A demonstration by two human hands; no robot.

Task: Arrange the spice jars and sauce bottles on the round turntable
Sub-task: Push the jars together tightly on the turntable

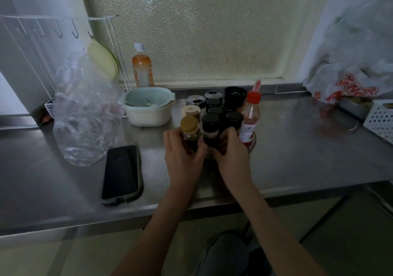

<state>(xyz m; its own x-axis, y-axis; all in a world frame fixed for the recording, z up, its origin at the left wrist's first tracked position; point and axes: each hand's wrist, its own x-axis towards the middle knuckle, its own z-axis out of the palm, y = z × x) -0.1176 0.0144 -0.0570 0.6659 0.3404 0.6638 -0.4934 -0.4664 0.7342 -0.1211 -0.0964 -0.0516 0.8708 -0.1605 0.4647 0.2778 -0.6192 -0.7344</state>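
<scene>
1. Two hands work the jar cluster beside the red sauce bottle [249,120]: left hand [184,153] holds the gold-lidded jar [190,130], right hand [230,149] cups a black-lidded jar [210,127].
2. We should keep both jars upright, nudging them snug.

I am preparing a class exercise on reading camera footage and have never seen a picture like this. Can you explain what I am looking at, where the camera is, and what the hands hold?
There is no machine here: a person wears one wide-angle camera on the head, looking down at both bare arms. On the steel counter stands a crowded group of spice jars on a turntable, mostly hidden. The left hand grips a gold-capped jar; the right hand grips a black-capped jar. Beside them stands a red-capped sauce bottle. Also there: a phone, a clear plastic bag, stacked bowls and a drink bottle.
</scene>
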